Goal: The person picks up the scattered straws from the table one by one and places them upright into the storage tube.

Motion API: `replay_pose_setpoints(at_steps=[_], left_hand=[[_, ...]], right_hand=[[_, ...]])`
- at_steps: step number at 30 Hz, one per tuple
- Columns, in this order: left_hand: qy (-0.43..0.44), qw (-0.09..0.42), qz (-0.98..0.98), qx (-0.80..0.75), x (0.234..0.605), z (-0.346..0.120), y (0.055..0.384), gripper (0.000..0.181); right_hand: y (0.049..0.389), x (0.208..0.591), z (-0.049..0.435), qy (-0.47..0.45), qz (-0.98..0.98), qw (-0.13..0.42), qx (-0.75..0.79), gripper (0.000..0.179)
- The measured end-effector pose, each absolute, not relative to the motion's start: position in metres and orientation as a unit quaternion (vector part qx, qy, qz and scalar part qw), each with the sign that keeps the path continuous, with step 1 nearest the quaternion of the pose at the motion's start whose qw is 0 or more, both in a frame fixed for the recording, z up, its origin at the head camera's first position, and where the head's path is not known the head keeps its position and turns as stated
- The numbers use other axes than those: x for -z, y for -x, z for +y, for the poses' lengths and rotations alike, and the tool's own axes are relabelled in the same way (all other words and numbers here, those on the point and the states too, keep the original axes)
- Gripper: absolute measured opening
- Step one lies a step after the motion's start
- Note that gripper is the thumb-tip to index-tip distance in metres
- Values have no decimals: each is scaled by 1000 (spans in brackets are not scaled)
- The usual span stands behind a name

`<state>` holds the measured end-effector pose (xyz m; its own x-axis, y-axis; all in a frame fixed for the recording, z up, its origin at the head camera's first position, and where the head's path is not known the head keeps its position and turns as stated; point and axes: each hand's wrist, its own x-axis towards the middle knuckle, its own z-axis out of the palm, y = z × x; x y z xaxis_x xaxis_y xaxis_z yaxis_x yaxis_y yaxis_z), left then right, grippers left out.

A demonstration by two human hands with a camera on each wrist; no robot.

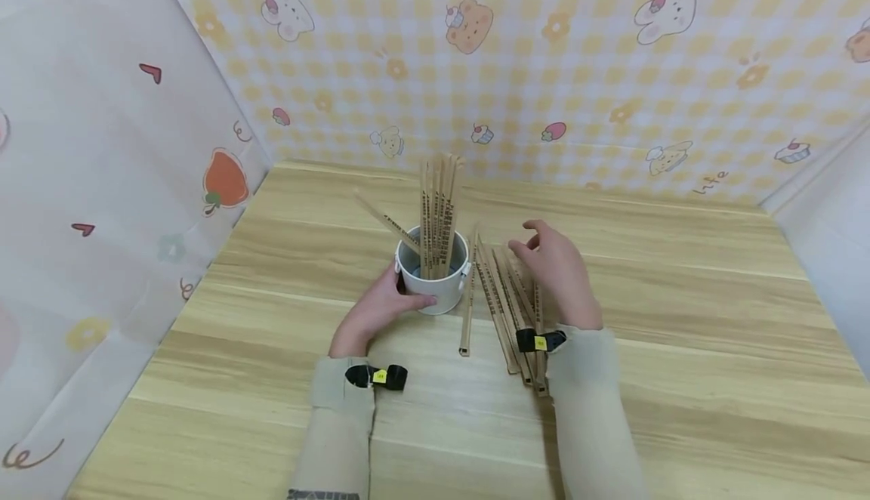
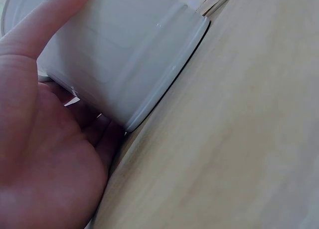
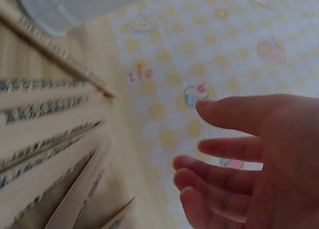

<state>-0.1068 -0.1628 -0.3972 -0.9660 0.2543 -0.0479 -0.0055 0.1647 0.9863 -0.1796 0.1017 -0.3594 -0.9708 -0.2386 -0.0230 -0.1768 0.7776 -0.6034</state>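
A small white bucket (image 1: 445, 296) stands upright on the wooden table, held at its left and front by my left hand (image 1: 381, 305). In the left wrist view the thumb (image 2: 47, 22) lies along the bucket wall while the other fingers reach behind it. Several paper-wrapped chopsticks (image 1: 435, 220) stand in the bucket, and one packet (image 1: 387, 220) leans out to the left. My right hand (image 1: 560, 270) hovers over the right side of a loose spread of wrapped chopsticks (image 1: 499, 304). Its fingers are loosely bent and hold nothing in the right wrist view.
One wrapped packet (image 1: 468, 319) lies by itself between the bucket and the spread. Behind the table (image 1: 686, 288) rises a yellow checked backdrop (image 1: 516, 69) with cartoon prints. A white printed sheet (image 1: 122, 183) borders the left side.
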Motion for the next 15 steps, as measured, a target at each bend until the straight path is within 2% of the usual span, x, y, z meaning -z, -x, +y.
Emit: replay_pose_setpoints(at_steps=[6,15], left_hand=[[-85,105,753,-644,398,-164,109,91],[-89,106,745,-653,399,-165,110,93]], right_hand=[[180,373,114,73,943,82,315,55],[182,389,123,74,944,110,303,62]])
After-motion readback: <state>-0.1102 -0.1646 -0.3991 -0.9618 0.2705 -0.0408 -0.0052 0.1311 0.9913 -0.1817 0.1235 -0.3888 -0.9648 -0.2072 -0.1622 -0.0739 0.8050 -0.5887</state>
